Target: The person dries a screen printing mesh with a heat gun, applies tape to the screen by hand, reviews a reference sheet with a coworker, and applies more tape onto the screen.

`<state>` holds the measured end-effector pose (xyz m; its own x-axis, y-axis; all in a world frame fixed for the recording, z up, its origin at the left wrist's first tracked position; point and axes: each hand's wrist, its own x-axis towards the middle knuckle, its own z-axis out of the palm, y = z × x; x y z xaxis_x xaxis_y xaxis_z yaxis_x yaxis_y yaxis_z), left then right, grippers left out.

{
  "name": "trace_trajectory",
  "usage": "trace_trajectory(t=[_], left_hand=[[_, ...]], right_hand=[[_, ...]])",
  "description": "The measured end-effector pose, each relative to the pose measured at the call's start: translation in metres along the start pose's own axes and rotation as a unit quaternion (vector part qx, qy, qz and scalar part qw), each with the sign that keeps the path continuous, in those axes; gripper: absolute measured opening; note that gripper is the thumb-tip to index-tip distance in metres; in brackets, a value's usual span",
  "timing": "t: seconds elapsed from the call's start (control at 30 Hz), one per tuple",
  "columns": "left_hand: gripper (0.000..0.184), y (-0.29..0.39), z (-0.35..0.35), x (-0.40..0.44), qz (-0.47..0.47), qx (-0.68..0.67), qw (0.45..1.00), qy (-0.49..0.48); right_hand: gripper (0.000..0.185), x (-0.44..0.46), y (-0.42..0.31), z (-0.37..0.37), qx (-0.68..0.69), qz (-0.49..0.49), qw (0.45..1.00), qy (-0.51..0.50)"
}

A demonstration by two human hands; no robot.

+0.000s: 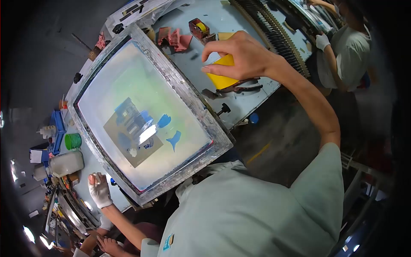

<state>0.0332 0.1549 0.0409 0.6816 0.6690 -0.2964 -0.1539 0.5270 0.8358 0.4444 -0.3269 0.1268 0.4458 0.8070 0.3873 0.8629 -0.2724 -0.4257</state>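
My right hand, bare, pinches a flat, bright yellow piece between thumb and fingers. It hovers over the bench, right of the screen printing frame. Dark pliers-like handles lie beneath the yellow piece. My left hand wears a white glove with bare fingertips. Its fingers are curled, with nothing visible in them, beside the frame's lower left edge. The pale mesh in the frame carries blue smears, and a grey rectangular patch shows through it.
Pink rags and a tape dispenser lie on the bench. A ridged dark rack stands beyond. At left are a green tub and a white jug. Other people work at upper right and lower left.
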Motion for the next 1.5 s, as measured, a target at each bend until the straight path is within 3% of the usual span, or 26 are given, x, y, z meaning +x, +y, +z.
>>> trace_trajectory(t=[0.07, 0.13, 0.2, 0.27, 0.4, 0.47, 0.53, 0.6, 0.67, 0.7, 0.73, 0.8, 0.87, 0.93, 0.97, 1.0, 1.07, 1.13, 1.17, 1.2, 1.3, 1.37, 1.4, 1.47, 1.5], left_hand=[[0.022, -0.006, 0.0, -0.003, -0.013, -0.029, 0.996, -0.088], [0.018, -0.01, -0.005, -0.004, -0.006, -0.049, 0.995, -0.085], [0.015, -0.016, -0.011, -0.007, -0.004, -0.019, 1.0, 0.017], [0.015, -0.019, -0.034, 0.0, -0.032, -0.049, 0.998, -0.032], [0.016, -0.031, -0.065, 0.011, -0.014, -0.046, 0.999, 0.009], [0.016, -0.031, -0.075, 0.012, 0.014, -0.044, 0.999, 0.026], [0.017, -0.031, -0.072, 0.009, 0.008, -0.038, 0.999, -0.012], [0.017, -0.03, -0.079, 0.007, 0.012, -0.047, 0.999, 0.014], [0.017, -0.031, -0.083, 0.012, 0.009, -0.057, 0.997, 0.044], [0.016, -0.031, -0.079, 0.012, 0.006, -0.078, 0.997, 0.029], [0.016, -0.027, -0.067, 0.01, 0.006, -0.079, 0.996, 0.029], [0.016, -0.022, -0.044, 0.003, -0.015, -0.089, 0.994, -0.059], [0.014, -0.02, -0.03, 0.002, 0.011, -0.087, 0.994, -0.07], [0.014, -0.018, -0.029, 0.0, 0.02, -0.061, 0.997, -0.032], [0.013, -0.018, -0.029, -0.001, 0.039, -0.041, 0.997, -0.054], [0.013, -0.019, -0.027, -0.003, 0.05, -0.02, 0.997, -0.057], [0.013, -0.02, -0.032, -0.002, 0.054, -0.006, 0.996, -0.066], [0.013, -0.025, -0.024, -0.006, 0.067, -0.016, 0.995, -0.077], [0.013, -0.028, -0.032, -0.003, 0.059, -0.024, 0.995, -0.072], [0.012, -0.031, -0.029, -0.004, 0.064, -0.031, 0.995, -0.072], [0.013, -0.036, -0.036, 0.0, 0.053, -0.035, 0.997, -0.046], [0.014, -0.038, -0.032, -0.003, 0.058, -0.012, 0.997, -0.043], [0.015, -0.038, -0.031, -0.003, 0.068, -0.007, 0.997, -0.043], [0.015, -0.041, -0.033, -0.001, 0.073, 0.006, 0.996, -0.048], [0.015, -0.04, -0.03, 0.0, 0.074, 0.004, 0.996, -0.047]], right_hand=[[0.026, 0.002, -0.002, 0.009, 0.019, -0.025, 0.999, 0.015], [0.025, -0.001, -0.003, 0.02, 0.024, -0.012, 1.0, 0.007], [0.026, -0.003, 0.002, 0.026, 0.029, 0.024, 0.998, -0.05], [0.029, -0.005, 0.014, 0.039, 0.037, 0.056, 0.995, -0.073], [0.04, -0.011, 0.042, 0.075, 0.151, 0.14, 0.973, -0.106], [0.035, -0.015, 0.049, 0.08, 0.159, 0.169, 0.965, -0.125], [0.03, -0.034, 0.08, 0.112, 0.358, 0.201, 0.902, 0.134], [0.02, -0.064, 0.1, 0.119, 0.305, 0.321, 0.885, 0.141], [0.023, -0.097, 0.116, 0.135, 0.039, 0.283, 0.956, -0.064], [0.027, -0.103, 0.098, 0.134, -0.014, 0.233, 0.97, -0.069], [0.028, -0.111, 0.094, 0.148, -0.005, 0.169, 0.985, -0.02], [0.023, -0.111, 0.085, 0.175, -0.034, 0.107, 0.993, 0.026], [0.025, -0.107, 0.08, 0.187, -0.058, 0.093, 0.994, -0.001], [0.032, -0.094, 0.073, 0.196, -0.14, 0.155, 0.975, -0.079], [0.037, -0.104, 0.084, 0.202, -0.076, 0.146, 0.985, -0.059], [0.04, -0.113, 0.105, 0.227, 0.143, 0.186, 0.972, 0.02], [0.034, -0.11, 0.102, 0.215, 0.165, 0.194, 0.966, 0.034], [0.028, -0.11, 0.104, 0.201, -0.109, 0.128, 0.984, -0.054], [0.026, -0.115, 0.115, 0.208, -0.069, 0.161, 0.984, -0.032], [0.029, -0.111, 0.117, 0.208, -0.125, 0.15, 0.979, -0.057], [0.032, -0.111, 0.122, 0.205, -0.112, 0.135, 0.984, -0.04], [0.034, -0.11, 0.14, 0.208, -0.256, -0.001, 0.958, -0.126], [0.027, -0.109, 0.143, 0.203, -0.248, 0.04, 0.958, -0.139], [0.024, -0.115, 0.154, 0.201, -0.162, 0.147, 0.975, -0.05], [0.024, -0.118, 0.166, 0.197, 0.09, 0.293, 0.95, 0.055]])
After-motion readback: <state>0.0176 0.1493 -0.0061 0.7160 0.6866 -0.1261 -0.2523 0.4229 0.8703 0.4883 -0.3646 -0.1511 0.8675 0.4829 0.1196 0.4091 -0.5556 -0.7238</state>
